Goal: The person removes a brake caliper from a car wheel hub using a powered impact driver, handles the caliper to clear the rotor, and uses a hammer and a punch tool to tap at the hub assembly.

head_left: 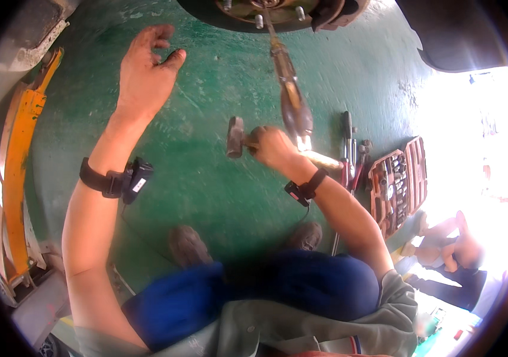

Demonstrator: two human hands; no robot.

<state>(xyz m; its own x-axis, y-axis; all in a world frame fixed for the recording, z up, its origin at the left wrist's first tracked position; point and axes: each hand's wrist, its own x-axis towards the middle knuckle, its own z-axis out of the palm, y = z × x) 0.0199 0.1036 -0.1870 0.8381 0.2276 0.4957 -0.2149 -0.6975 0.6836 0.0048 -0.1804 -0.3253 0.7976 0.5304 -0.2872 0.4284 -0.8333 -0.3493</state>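
My right hand (278, 149) is wrapped round the handle of a hammer (235, 137), its dark metal head pointing left. A long screwdriver (293, 95) with a worn, partly see-through handle reaches down from the wheel hub (266, 13) at the top of the view. Its tip meets the hub near the centre, and the handle end comes close above my right hand; neither hand appears to hold it. My left hand (150, 74) is raised on the left, below the hub's level, with darkened fingertips. Its fingers are loosely bent and apart, with nothing in them.
On the green floor (194, 172) to the right lie several hand tools (350, 149) beside an open socket set case (394, 187). An orange metal stand (20, 160) is at the left. Another person (450, 250) sits at the far right. My shoes (188, 245) are below.
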